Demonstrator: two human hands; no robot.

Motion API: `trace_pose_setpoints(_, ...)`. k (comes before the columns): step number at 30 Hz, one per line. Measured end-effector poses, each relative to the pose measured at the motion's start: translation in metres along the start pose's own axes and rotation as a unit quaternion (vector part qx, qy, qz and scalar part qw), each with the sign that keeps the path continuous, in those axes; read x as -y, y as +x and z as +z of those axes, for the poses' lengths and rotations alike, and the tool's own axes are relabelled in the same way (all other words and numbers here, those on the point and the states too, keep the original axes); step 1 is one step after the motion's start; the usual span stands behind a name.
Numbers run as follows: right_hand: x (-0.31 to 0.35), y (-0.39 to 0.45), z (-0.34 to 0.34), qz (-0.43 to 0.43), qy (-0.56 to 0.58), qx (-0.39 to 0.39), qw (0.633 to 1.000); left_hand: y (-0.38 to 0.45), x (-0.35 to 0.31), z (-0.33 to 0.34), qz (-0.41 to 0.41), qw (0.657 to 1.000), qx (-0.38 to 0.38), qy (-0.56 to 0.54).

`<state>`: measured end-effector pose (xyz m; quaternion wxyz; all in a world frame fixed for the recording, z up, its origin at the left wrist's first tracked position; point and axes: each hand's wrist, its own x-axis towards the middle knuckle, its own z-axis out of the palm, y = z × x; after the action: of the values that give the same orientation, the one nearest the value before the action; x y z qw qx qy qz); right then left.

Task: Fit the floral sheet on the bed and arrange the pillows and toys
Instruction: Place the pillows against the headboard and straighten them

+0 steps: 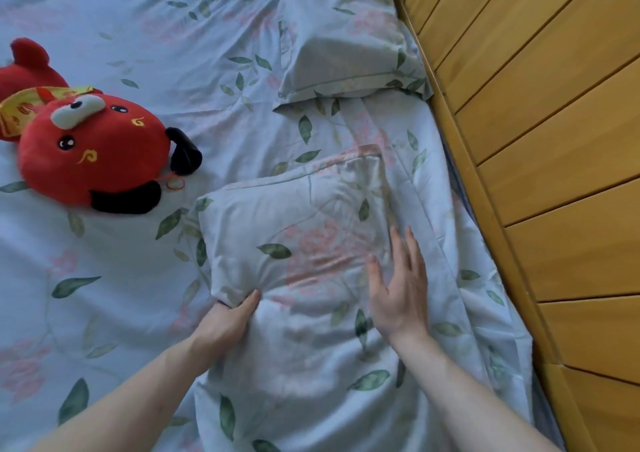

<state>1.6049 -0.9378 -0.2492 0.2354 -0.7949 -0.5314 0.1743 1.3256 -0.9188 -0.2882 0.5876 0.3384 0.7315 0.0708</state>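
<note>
Lower centre of frame, the pillow [298,243] looks soft and light; best taken by its corners. The left hand [230,320] grips its near-left corner; the right hand [398,289] lies flat, fingers straight.

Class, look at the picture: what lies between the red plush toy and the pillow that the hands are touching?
In the head view, only bare floral sheet lies between the red plush toy and the near pillow; nothing else sits in that gap.
</note>
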Motion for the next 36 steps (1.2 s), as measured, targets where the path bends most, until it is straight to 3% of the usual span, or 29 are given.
trace_pose_setpoints(2, 0.004, -0.025, 0.009, -0.047, 0.019, -0.003, 0.999, -0.002, 0.004, 0.001, -0.009, 1.0, -0.002, -0.026)
trace_pose_setpoints(4, -0.024, -0.067, 0.034, -0.02, -0.066, 0.069, 0.995, -0.009, 0.009, 0.005, -0.005, 0.999, -0.026, -0.047)
trace_pose_setpoints(6, -0.062, -0.105, 0.052, 0.091, -0.136, 0.089, 0.982, -0.02, 0.008, 0.014, 0.002, 0.997, -0.05, -0.058)
trace_pose_setpoints(8, -0.081, -0.112, 0.056, 0.212, -0.097, 0.033, 0.972, -0.028, 0.004, 0.022, 0.009, 0.996, -0.056, -0.063)
trace_pose_setpoints(11, -0.063, -0.088, 0.05, 0.309, -0.022, 0.003, 0.951, -0.024, 0.008, 0.016, -0.016, 0.996, -0.052, -0.066)
trace_pose_setpoints(13, -0.041, -0.083, 0.042, 0.252, 0.008, -0.028, 0.967, -0.02, 0.018, 0.008, -0.029, 0.996, -0.002, -0.088)
trace_pose_setpoints(16, 0.012, -0.091, 0.03, 0.04, 0.046, -0.029, 0.998, -0.02, 0.036, 0.007, -0.052, 0.992, 0.051, -0.099)
trace_pose_setpoints(19, 0.053, -0.131, 0.053, -0.087, 0.015, 0.08, 0.993, -0.024, 0.043, 0.008, -0.079, 0.984, 0.111, -0.118)
trace_pose_setpoints(22, 0.028, -0.183, 0.085, -0.168, -0.146, 0.218, 0.95, -0.029, 0.049, 0.005, -0.096, 0.974, 0.139, -0.154)
trace_pose_setpoints(24, -0.006, -0.184, 0.078, -0.171, -0.18, 0.245, 0.937, -0.025, 0.056, 0.002, -0.085, 0.982, 0.114, -0.124)
trace_pose_setpoints(26, -0.04, -0.166, 0.055, -0.119, -0.222, 0.258, 0.933, -0.024, 0.058, 0.0, -0.061, 0.988, 0.095, -0.101)
trace_pose_setpoints(28, -0.068, -0.145, 0.031, -0.014, -0.272, 0.214, 0.938, -0.028, 0.058, -0.001, -0.049, 0.991, 0.088, -0.09)
trace_pose_setpoints(31, -0.064, -0.105, -0.001, 0.162, -0.158, 0.104, 0.968, -0.039, 0.059, 0.002, -0.058, 0.989, 0.071, -0.119)
trace_pose_setpoints(34, -0.012, -0.088, -0.003, 0.073, -0.057, 0.005, 0.996, -0.049, 0.067, 0.009, -0.093, 0.968, 0.106, -0.207)
trace_pose_setpoints(36, 0.018, -0.111, 0.017, -0.031, -0.042, 0.047, 0.997, -0.057, 0.068, 0.012, -0.102, 0.955, 0.135, -0.245)
